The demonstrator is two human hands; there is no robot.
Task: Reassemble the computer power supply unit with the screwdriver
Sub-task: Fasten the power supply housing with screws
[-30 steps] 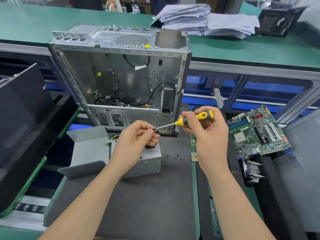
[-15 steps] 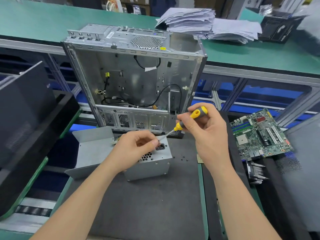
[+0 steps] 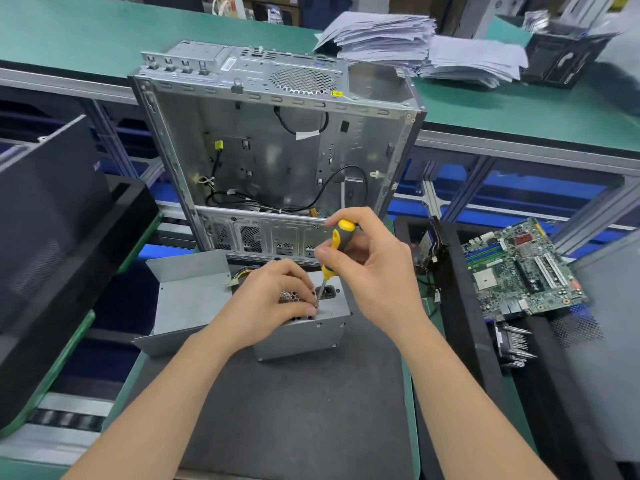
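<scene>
Now right hand (image 3: 375,273) grips screwdriver (image 3: 335,242); left hand (image 3: 273,301) seemingly pinches tip.

right hand (image 3: 375,275) grips yellow-black screwdriver (image 3: 335,249), near upright, tip down on power supply unit (image 3: 304,336) on tabletop (image 3: 304,417) | left hand (image 3: 272,308) fingers pinch at the tip | open computer case (image 3: 277,150) just behind | motherboard (image 3: 519,271) off right

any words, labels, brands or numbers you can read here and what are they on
No text here can be read.
Yellow sticker on the case top edge: too small to read.
White label on the case top: blurred.
Motherboard print: too small to read.
Papers: print blurred.
Black box: pale marks, blurred.
</scene>
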